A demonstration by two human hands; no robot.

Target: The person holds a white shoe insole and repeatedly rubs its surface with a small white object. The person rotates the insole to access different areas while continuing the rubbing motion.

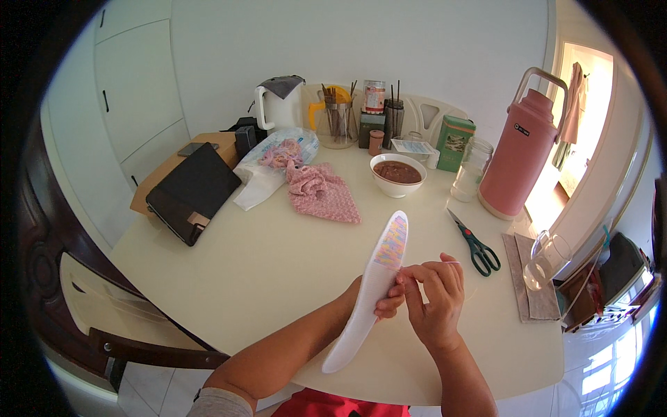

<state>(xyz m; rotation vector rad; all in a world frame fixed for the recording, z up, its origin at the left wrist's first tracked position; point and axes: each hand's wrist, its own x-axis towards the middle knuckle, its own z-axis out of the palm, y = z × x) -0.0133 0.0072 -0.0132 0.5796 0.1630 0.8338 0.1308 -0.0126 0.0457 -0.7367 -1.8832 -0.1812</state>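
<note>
A white shoe insole (365, 297), its upper end covered with pink, yellow, blue and purple stitching, stands tilted over the table's near part. My left hand (388, 299) grips it along the right edge, partly hidden behind it. My right hand (437, 297) is just right of the insole, thumb and index finger pinched together at the edge of the stitched area. A thin pink thread shows at the raised fingers; whether a needle is in the pinch is too small to tell. Green-handled scissors (477, 247) lie to the right, and a pink cloth (320, 192) lies beyond the insole.
A white bowl of brown food (397, 177) stands beyond the insole. At right are a pink thermos (521, 151), a glass jar (470, 169) and a glass mug (544, 263) by a folded cloth (531, 299). A black tablet case (195, 193) and a plastic bag (299, 140) lie left.
</note>
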